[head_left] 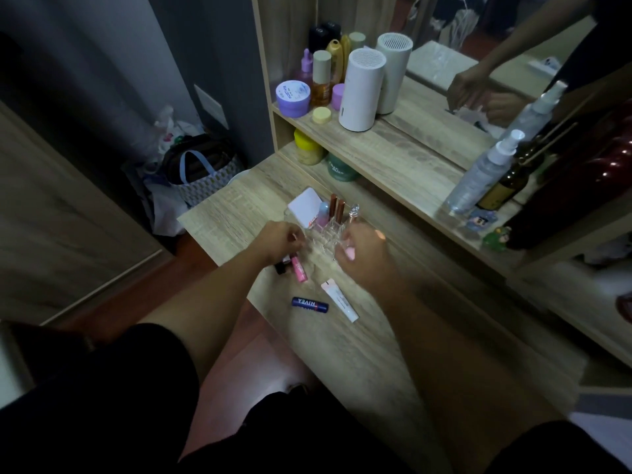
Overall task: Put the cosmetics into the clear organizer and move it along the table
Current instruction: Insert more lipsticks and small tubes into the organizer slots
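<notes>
Nearest me, short of the clear organizer (321,230), lie a blue tube (310,304) and a white tube (340,300). My left hand (278,242) pinches a pink gloss (298,268); right hand (364,254) curls, grip unclear. The organizer looks light, rigid, slippery: hold its side walls. The surface (359,354) edge runs close left of it.

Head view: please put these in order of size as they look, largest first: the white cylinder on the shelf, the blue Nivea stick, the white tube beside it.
1. White cylinder, clearly largest.
2. White tube.
3. Blue Nivea stick, slightly shorter than the tube.
</notes>
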A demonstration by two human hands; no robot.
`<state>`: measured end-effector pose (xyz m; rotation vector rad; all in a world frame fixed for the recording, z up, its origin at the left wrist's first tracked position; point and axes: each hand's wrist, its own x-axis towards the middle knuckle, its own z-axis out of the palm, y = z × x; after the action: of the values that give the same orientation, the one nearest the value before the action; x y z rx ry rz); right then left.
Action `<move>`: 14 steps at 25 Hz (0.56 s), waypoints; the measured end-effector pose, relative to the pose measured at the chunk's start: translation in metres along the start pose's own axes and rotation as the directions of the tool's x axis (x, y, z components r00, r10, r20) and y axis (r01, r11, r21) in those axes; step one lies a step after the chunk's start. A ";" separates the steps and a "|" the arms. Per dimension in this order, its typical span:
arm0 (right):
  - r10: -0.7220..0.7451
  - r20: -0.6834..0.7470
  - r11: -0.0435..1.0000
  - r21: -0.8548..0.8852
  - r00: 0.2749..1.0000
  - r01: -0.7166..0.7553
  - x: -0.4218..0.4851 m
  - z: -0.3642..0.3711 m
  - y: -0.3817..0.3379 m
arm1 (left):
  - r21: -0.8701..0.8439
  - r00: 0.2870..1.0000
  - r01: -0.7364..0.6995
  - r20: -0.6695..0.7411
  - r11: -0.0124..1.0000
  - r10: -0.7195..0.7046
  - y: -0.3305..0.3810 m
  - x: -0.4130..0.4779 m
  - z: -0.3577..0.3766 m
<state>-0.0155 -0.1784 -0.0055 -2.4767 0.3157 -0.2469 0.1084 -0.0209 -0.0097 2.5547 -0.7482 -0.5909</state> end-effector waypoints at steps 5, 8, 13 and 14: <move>0.105 0.337 0.989 -0.136 0.936 -0.062 -0.052 0.039 0.011 | 0.172 0.997 -0.012 0.077 0.985 -0.001 -0.004 -0.026 0.047; 0.184 0.313 0.978 -0.152 0.932 -0.142 -0.058 0.042 0.013 | 0.181 0.998 0.005 0.058 0.983 -0.016 -0.004 -0.036 0.064; 0.245 0.295 0.960 -0.210 0.924 -0.188 -0.052 0.039 0.021 | 0.104 1.000 -0.015 0.002 0.994 0.015 -0.006 -0.035 0.073; 0.247 0.286 0.959 -0.208 0.926 -0.191 -0.052 0.039 0.021 | 0.065 1.000 0.008 -0.009 0.998 -0.007 -0.004 -0.032 0.074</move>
<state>-0.0592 -0.1585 -0.0543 -2.5742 0.4945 0.2738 0.0488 -0.0187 -0.0638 2.6192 -0.7671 -0.5660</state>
